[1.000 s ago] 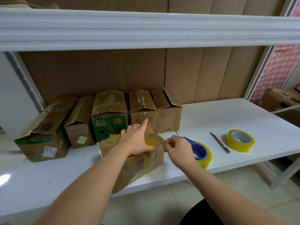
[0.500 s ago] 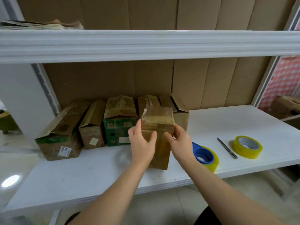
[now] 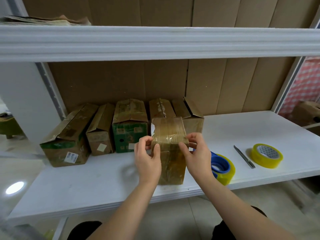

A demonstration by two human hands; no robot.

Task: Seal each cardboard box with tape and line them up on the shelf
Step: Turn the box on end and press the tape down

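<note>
Box (image 3: 170,153) stands upright on shelf (image 3: 259,135), long axis vertical, taped top up; I see left hand (image 3: 149,158) and right hand (image 3: 197,155) gripping its upper corners.

Taped box (image 3: 168,149) stood upright; left hand (image 3: 148,158), right hand (image 3: 197,153) now grip sides.

Both bare forearms are reaching forward and upward from below, converging toward the middle. The left hand (image 3: 148,157) is gripping the left top edge of the box (image 3: 170,153), thumb on its front and fingers curled round the side. The right hand (image 3: 196,153) is mirroring it, thumb in front, fingers curling round the right edge.
</note>
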